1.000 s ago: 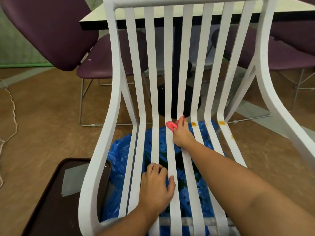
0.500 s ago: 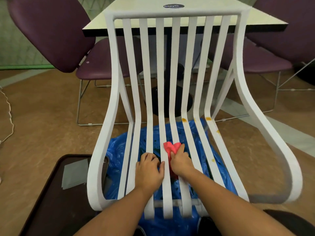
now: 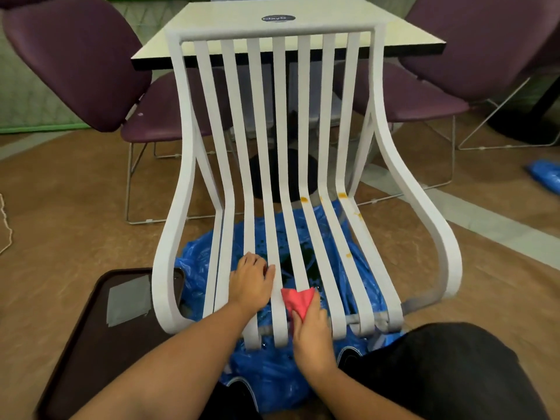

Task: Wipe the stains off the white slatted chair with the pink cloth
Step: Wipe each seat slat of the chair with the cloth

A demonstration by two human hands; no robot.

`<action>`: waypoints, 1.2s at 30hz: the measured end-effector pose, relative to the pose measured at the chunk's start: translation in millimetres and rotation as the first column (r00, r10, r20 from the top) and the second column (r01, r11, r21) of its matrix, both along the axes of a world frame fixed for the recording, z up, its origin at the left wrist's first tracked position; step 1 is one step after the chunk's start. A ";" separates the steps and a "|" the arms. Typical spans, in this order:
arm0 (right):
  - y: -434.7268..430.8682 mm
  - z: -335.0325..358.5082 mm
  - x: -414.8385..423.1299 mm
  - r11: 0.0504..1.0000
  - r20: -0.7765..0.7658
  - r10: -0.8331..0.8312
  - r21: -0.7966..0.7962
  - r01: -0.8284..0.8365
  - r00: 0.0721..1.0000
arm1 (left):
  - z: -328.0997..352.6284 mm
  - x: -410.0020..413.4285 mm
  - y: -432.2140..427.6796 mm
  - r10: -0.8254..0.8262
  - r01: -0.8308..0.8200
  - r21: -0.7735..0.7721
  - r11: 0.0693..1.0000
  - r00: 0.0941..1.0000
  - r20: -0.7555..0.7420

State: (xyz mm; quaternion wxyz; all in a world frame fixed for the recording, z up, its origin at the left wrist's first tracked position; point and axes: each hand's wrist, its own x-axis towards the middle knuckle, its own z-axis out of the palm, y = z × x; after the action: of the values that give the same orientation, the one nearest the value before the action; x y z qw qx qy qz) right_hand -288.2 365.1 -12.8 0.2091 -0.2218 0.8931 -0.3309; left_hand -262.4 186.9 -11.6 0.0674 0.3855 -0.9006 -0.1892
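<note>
Right hand (image 3: 312, 331) pinches the pink cloth (image 3: 298, 300), bunched just beyond its fingertips on the white slatted chair (image 3: 272, 32); left hand (image 3: 250, 284) grips adjacent slats.

A canteen is indicated. A pedestal table (image 3: 303, 28) and purple wire-legged chairs (image 3: 75, 56) are seen beyond the left hand (image 3: 251, 283), a tray (image 3: 91, 344) to its left.
</note>
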 end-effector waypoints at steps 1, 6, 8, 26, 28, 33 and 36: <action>0.8 -0.3 -0.1 1.000 -0.002 0.005 -0.003 -0.005 1.000 | 0.2 -0.3 3.3 0.004 -0.005 0.042 0.999 1.000 0.006; -13.4 9.2 -11.7 0.995 -0.020 -0.013 0.102 0.015 1.000 | 1.3 2.5 20.0 0.013 -0.013 0.010 1.000 0.999 0.046; -19.7 21.0 -21.3 0.989 0.030 0.021 0.146 -0.026 0.999 | 2.6 3.1 22.1 0.018 -0.018 -0.012 1.000 0.999 0.051; -11.2 84.2 -68.3 0.925 -0.210 0.026 0.376 0.056 0.977 | 7.1 2.4 26.6 0.053 -0.053 0.009 0.999 0.996 0.070; -14.5 68.3 -70.2 0.925 -0.189 0.033 0.377 0.042 0.981 | 5.7 1.5 26.3 0.052 -0.052 -0.002 0.999 0.996 0.074; -20.6 31.6 -77.2 0.874 -0.268 0.130 0.485 0.017 0.955 | 3.6 2.4 26.3 0.061 -0.057 -0.059 0.997 0.996 0.064; -32.1 23.9 -82.0 0.868 -0.269 0.122 0.496 0.029 0.955 | 5.4 -5.6 21.9 0.077 -0.063 -0.123 0.990 0.991 0.109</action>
State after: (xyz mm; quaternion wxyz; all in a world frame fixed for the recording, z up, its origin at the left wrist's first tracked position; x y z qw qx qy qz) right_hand -370.3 333.0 11.1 0.1328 -0.2287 0.9631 -0.0495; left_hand -268.0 208.9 -6.2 0.0456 0.4224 -0.8985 -0.1105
